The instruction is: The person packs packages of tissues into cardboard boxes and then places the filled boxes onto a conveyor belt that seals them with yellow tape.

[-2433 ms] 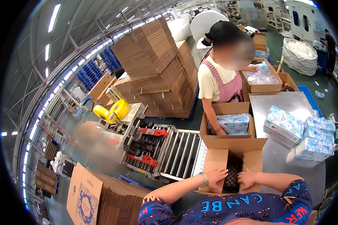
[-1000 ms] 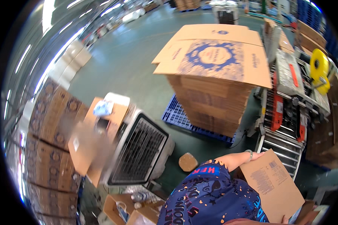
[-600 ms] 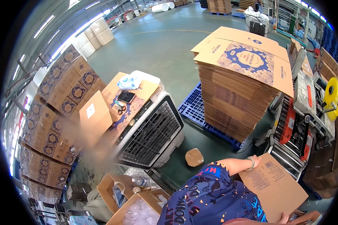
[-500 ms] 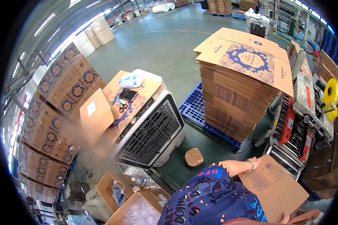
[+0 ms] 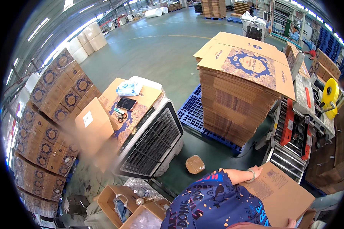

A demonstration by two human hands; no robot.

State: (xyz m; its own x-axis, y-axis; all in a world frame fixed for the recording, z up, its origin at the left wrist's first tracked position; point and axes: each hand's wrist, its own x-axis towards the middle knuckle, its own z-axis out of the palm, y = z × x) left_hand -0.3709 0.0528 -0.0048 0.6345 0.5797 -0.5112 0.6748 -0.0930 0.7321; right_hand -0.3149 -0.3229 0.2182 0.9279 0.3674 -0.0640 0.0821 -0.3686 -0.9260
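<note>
Holding a flat brown carton (image 5: 281, 196) at the lower right of the frame, the person seems to be at an early step of the work: this carton is not yet opened into a box, it is one folded sheet, tilted, with a printed label near its upper edge. It lies well apart from the tall stack of flat cartons (image 5: 242, 82) on the blue pallet (image 5: 193, 114) in the middle of the frame, and just beside the roller conveyor (image 5: 288, 156) of the taping machine (image 5: 305, 110) at the right. So, as I judge it, the carton is taken, and the unfolding and the rest is left to do. One hand (image 5: 257, 172), I think the left one, with a bracelet on the wrist, comes out from the patterned sleeve and has its grip closed on the upper left edge of the carton, fingers bent over it. The right hand (image 5: 292, 222) shows only as fingertips at the bottom edge, touching the carton's lower corner; whether its grip is closed I cannot tell.
</note>
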